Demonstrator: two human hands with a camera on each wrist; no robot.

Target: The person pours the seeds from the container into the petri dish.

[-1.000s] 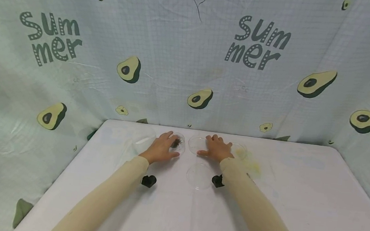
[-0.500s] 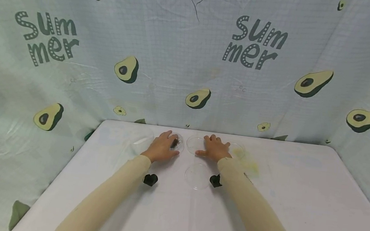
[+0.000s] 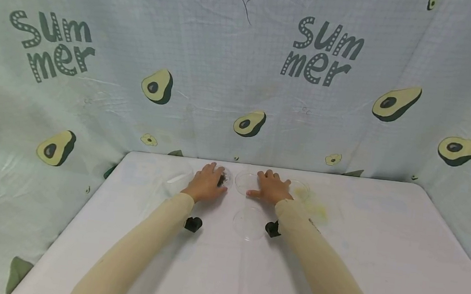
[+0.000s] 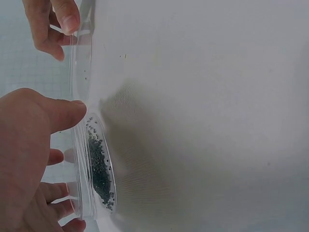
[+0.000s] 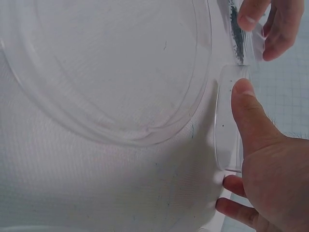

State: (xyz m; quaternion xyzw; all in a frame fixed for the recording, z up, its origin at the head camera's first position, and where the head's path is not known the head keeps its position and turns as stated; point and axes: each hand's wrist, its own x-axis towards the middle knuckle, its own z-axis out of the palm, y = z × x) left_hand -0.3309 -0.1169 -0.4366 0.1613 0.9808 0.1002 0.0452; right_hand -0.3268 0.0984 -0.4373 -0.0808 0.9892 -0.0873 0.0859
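Granules (image 4: 100, 169), dark and tiny, lie in a clear round plastic dish (image 4: 83, 169) that the left hand (image 3: 206, 184) holds between thumb and fingers. The right hand (image 3: 273, 188) likewise holds a second clear round dish (image 3: 245, 184) just beside it; a third clear round dish (image 3: 248, 224) lies nearer on the white table (image 3: 220, 281).

Hardly any gap parts the clear round plastic dish of dark grains (image 3: 226, 178), held by the left hand (image 3: 207, 184), from the clear shallow plastic dish (image 3: 244, 184) at the right hand (image 3: 272, 189); nearer, a bare clear plastic disc (image 3: 248, 224) blocks the middle between the beige sleeves (image 3: 312, 255). A hand could pass over the white tabletop (image 3: 385, 246) to their right, up to the pale printed curtain (image 3: 210, 61)
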